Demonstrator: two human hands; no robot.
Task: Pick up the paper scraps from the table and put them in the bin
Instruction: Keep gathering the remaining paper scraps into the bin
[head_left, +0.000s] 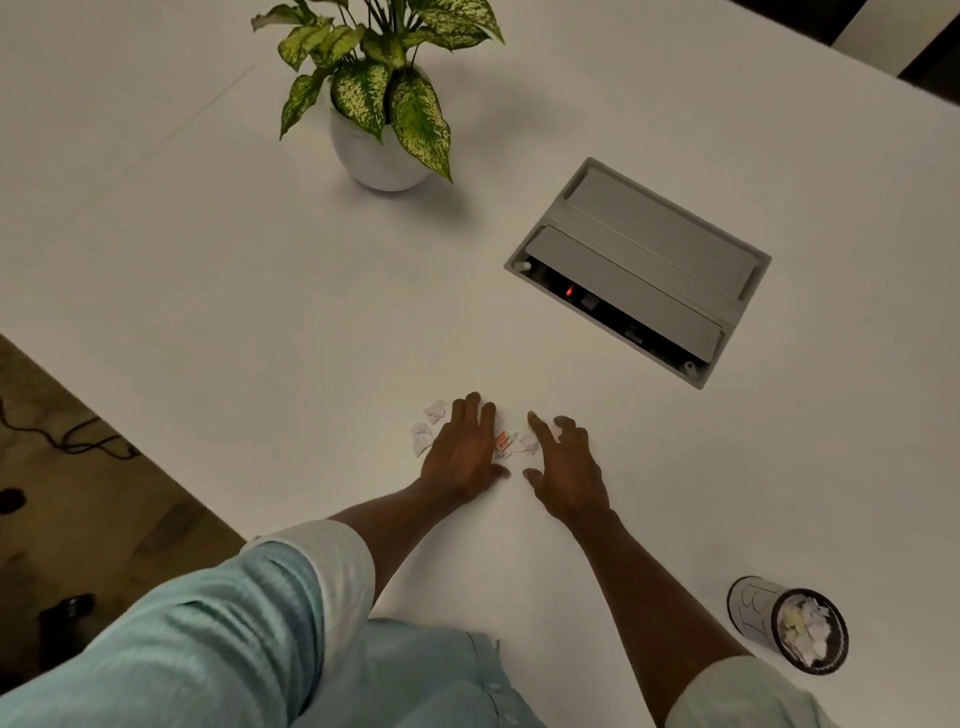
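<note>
While crumpled white paper scraps (422, 436) are touched on the white worktop (260, 312), left hand (462, 452) and right hand (569, 470) are spread toward twelve o'clock.

On the table (208, 312) my left grip (462, 452) lies flat, my right grip (566, 467) spread beside it, paper scraps (422, 436) between and left of them.

Open table (208, 291) around scraps (431, 426); plant pot (382, 150), power hatch (639, 270) well beyond.
</note>
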